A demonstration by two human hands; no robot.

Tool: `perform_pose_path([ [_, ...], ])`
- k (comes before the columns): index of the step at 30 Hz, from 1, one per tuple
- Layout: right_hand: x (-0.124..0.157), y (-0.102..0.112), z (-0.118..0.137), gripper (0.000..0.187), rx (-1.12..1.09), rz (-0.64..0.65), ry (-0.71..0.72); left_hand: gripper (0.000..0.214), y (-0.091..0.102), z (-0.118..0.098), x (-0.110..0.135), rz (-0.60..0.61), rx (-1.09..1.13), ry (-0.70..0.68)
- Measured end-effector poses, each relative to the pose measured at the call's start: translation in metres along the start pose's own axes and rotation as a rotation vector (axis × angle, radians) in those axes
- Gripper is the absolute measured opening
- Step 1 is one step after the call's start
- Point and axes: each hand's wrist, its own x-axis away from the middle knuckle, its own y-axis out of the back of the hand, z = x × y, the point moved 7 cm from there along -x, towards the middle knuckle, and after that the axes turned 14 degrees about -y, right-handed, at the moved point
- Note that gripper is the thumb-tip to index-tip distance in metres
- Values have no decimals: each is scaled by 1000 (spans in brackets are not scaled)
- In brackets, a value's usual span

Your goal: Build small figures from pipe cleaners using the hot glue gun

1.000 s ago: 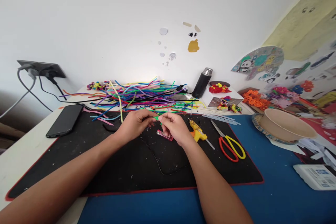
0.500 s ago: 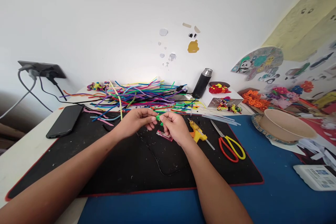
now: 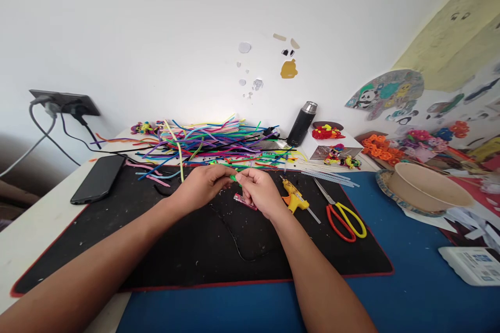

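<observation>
Over the black mat (image 3: 183, 250), my left hand (image 3: 205, 187) and my right hand (image 3: 258, 191) meet fingertip to fingertip. Both pinch a small green piece of pipe cleaner (image 3: 233, 178), mostly covered by the fingers. Just beneath my right hand lies a pink-red lighter (image 3: 245, 202), partly hidden by it. A yellow glue gun (image 3: 296, 197) rests to the right of that hand, with a clear glue stick poking out of its back. Farther right are scissors (image 3: 346, 218) with one red and one yellow handle.
Behind the hands spreads a pile of coloured pipe cleaners (image 3: 211, 140). A phone (image 3: 99, 179) lies at the left. A black flask (image 3: 302, 125) leans by a white box (image 3: 332, 145). Clear glue sticks (image 3: 330, 177) and a beige bowl (image 3: 429, 187) are on the right.
My left hand has rolled over the green piece, its fingers now more closed and its back turned upward. Less of the green shows. My right hand has barely moved.
</observation>
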Motion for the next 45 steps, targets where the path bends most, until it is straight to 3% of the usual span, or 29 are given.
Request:
perform_pose_path([
  [7,2,-2,1,28,25,35,-5,27,3,3,1,-27,18,-10],
  [13,3,1,6,25,150,-57,78,36,-11,19,4,-96,506,265],
  [16,2,2,5,24,160,-76,75,42,-12,21,4,-132,525,343],
  [21,1,5,7,22,158,-103,88,50,-19,18,4,-88,685,444],
  [30,4,6,10,21,185,-136,142,35,-28,24,14,-168,1046,667],
  [33,6,7,12,22,193,-143,162,33,-28,25,15,-170,1068,665],
  [40,2,5,9,23,122,-70,85,39,-21,23,7,-147,917,503],
  [45,2,2,7,23,133,-51,104,37,-22,24,10,-100,988,571],
])
